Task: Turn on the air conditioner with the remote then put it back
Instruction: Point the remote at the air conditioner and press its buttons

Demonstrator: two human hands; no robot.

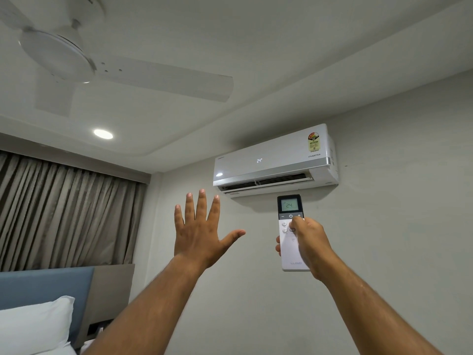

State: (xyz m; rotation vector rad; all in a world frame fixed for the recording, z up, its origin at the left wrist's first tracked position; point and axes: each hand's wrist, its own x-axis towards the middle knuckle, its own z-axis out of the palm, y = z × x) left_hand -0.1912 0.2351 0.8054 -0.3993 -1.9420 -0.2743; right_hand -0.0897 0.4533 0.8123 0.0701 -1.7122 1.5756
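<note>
A white air conditioner (275, 161) hangs high on the wall. Its front panel shows 24 and its lower flap stands slightly open. My right hand (308, 242) grips a white remote (290, 242) with a black top, held upright just below the unit. The remote's screen reads 24, and my thumb rests on the buttons under the screen. My left hand (198, 226) is raised to the left of the remote with its fingers spread, holding nothing.
A white ceiling fan (76, 60) hangs overhead at the upper left, beside a lit round ceiling lamp (103, 134). Brown curtains (64, 213) cover the left wall. A blue headboard (46, 285) and a white pillow (33, 326) sit at the lower left.
</note>
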